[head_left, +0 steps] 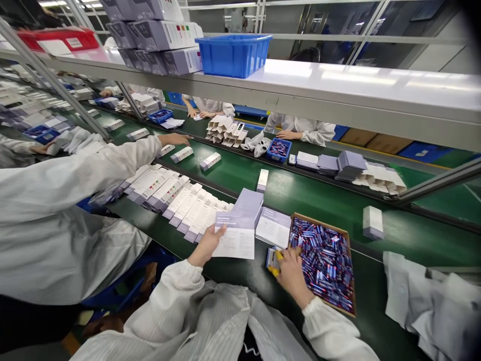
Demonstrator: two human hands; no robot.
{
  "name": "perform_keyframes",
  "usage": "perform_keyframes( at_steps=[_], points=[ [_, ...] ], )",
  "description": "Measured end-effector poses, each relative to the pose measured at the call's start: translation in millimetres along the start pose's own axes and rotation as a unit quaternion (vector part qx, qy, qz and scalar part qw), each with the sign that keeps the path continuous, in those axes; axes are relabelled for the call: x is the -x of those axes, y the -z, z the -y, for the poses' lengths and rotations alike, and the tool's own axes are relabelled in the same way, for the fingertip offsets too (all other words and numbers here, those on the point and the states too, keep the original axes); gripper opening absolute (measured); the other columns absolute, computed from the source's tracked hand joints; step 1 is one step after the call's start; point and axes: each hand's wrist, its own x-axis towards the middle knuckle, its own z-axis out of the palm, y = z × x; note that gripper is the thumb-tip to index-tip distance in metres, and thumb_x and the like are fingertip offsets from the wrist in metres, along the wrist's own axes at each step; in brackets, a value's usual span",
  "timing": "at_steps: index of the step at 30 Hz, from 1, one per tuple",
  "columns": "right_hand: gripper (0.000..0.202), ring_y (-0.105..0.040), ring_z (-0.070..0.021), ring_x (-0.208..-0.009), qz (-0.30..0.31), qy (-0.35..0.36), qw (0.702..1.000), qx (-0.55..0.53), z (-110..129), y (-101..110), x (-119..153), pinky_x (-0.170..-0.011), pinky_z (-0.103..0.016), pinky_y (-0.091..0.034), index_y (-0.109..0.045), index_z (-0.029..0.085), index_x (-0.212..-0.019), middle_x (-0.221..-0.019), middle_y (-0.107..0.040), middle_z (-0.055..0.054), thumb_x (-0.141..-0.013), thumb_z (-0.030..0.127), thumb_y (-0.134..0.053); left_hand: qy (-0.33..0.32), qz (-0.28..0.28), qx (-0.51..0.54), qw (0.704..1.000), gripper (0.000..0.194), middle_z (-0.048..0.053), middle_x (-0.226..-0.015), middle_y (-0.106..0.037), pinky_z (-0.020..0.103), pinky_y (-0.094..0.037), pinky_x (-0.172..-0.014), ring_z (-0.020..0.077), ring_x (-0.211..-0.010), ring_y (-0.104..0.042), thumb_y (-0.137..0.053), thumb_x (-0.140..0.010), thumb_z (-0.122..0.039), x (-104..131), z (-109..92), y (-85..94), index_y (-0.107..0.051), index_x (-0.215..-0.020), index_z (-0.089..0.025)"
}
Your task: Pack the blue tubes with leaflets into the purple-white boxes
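Note:
My left hand point(208, 244) pinches a white-and-lavender quick start guide leaflet point(235, 235) at its left edge, thumb on top. My right hand point(293, 271) is curled, with yellow covers on its fingertips. Those fingertips rest on a small flat blue-and-grey packet point(270, 258) beside the battery box; the packet's far side is hidden under them. Just right of that hand, a cardboard box point(351, 281) is filled with small blue-and-red batteries point(319, 255). Behind the leaflet lie a lavender stack of leaflets point(250, 200) and a second white-topped stack point(272, 228).
Flat white-lavender cartons point(191, 208) overlap in a row at left. A green conveyor point(233, 175) carries upright cartons point(373, 222). A co-worker's arm point(124, 158) reaches over it from the left. Grey bags point(421, 291) lie at right; a shelf point(338, 82) with a blue bin point(233, 55) spans above.

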Motion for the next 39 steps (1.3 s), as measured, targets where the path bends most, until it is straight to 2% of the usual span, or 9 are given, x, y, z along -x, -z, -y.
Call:
perform_keyframes(
  at_steps=[3,7,15,21,24,27,29,33,39],
  points=[
    [0.014,-0.045,-0.0277,-0.091,0.063,0.023,0.997,0.032,5,-21,-3,-0.075,-0.041,-0.032,-0.065,0.015,-0.077,-0.093,-0.057,-0.013,-0.072,0.020,-0.053,0.009,0.034,-0.018,0.999,0.046,0.011,-0.091,-0.066,0.037,-0.044,-0.079,0.0245,-0.088,-0.059,-0.059,-0.068,-0.045,4,-5,-1.7,-0.057,-0.101,-0.013],
    [0.020,-0.045,-0.0255,-0.093,0.063,0.034,0.997,0.032,4,-39,2,-0.081,-0.041,-0.030,-0.066,0.016,-0.079,-0.095,-0.059,-0.011,-0.076,0.013,-0.047,0.018,0.067,-0.007,0.998,0.045,0.010,-0.097,-0.065,0.035,-0.044,-0.081,0.0228,-0.092,-0.058,-0.060,-0.068,-0.044,10,-4,-9.3,-0.056,-0.104,-0.016],
    [0.016,-0.046,-0.0255,-0.093,0.039,0.028,0.999,0.020,2,-42,6,-0.091,-0.044,-0.023,-0.066,0.017,-0.080,-0.093,-0.059,-0.010,-0.074,0.021,-0.051,0.034,0.085,0.000,0.996,0.039,0.009,-0.087,-0.067,0.035,-0.044,-0.081,0.0238,-0.088,-0.061,-0.060,-0.069,-0.041,10,7,-16.0,-0.060,-0.097,-0.014],
    [0.022,-0.051,-0.0225,-0.086,0.026,-0.004,1.000,-0.001,3,-47,4,-0.090,-0.043,-0.025,-0.065,0.016,-0.074,-0.084,-0.062,-0.008,-0.067,0.005,-0.047,0.089,0.090,0.029,0.992,0.037,0.008,-0.082,-0.068,0.035,-0.045,-0.078,0.0225,-0.080,-0.062,-0.061,-0.068,-0.043,9,5,-14.2,-0.062,-0.091,-0.015],
    [0.026,-0.053,-0.0209,-0.085,-0.054,-0.042,0.997,-0.022,-3,-29,5,-0.091,-0.044,-0.025,-0.063,0.016,-0.082,-0.086,-0.063,-0.007,-0.066,0.005,-0.046,0.109,0.057,0.026,0.992,0.035,0.008,-0.076,-0.068,0.035,-0.047,-0.072,0.0231,-0.076,-0.062,-0.063,-0.065,-0.045,7,9,-12.8,-0.063,-0.084,-0.015],
    [0.025,-0.054,-0.0199,-0.088,-0.259,-0.029,0.964,-0.056,2,14,6,-0.095,-0.047,-0.022,-0.060,0.015,-0.091,-0.090,-0.063,-0.007,-0.071,0.010,-0.046,0.120,0.045,0.008,0.992,0.035,0.008,-0.071,-0.068,0.034,-0.047,-0.066,0.0229,-0.070,-0.062,-0.063,-0.064,-0.046,6,14,-15.9,-0.063,-0.077,-0.014],
    [0.027,-0.052,-0.0203,-0.095,-0.349,0.019,0.935,-0.066,17,44,4,-0.097,-0.050,-0.020,-0.057,0.017,-0.097,-0.093,-0.064,-0.005,-0.073,0.011,-0.047,0.127,0.058,0.002,0.990,0.037,0.009,-0.070,-0.067,0.033,-0.046,-0.064,0.0230,-0.068,-0.062,-0.062,-0.065,-0.048,6,17,-22.1,-0.063,-0.075,-0.013],
    [0.020,-0.048,-0.0238,-0.104,-0.360,0.144,0.918,-0.084,59,68,-8,-0.098,-0.055,-0.016,-0.061,0.019,-0.079,-0.095,-0.064,-0.005,-0.075,0.009,-0.044,0.120,0.097,0.042,0.987,0.042,0.009,-0.073,-0.068,0.033,-0.045,-0.068,0.0233,-0.072,-0.062,-0.064,-0.063,-0.048,7,19,-41.5,-0.062,-0.083,-0.011],
    [0.023,-0.053,-0.0233,-0.092,-0.301,0.198,0.929,-0.089,75,44,-17,-0.098,-0.054,-0.021,-0.062,0.015,-0.062,-0.088,-0.064,-0.010,-0.071,0.004,-0.044,0.077,0.097,0.053,0.991,0.043,0.009,-0.086,-0.068,0.032,-0.043,-0.078,0.0227,-0.084,-0.060,-0.063,-0.064,-0.048,10,18,-57.8,-0.063,-0.084,-0.011]
  ],
)
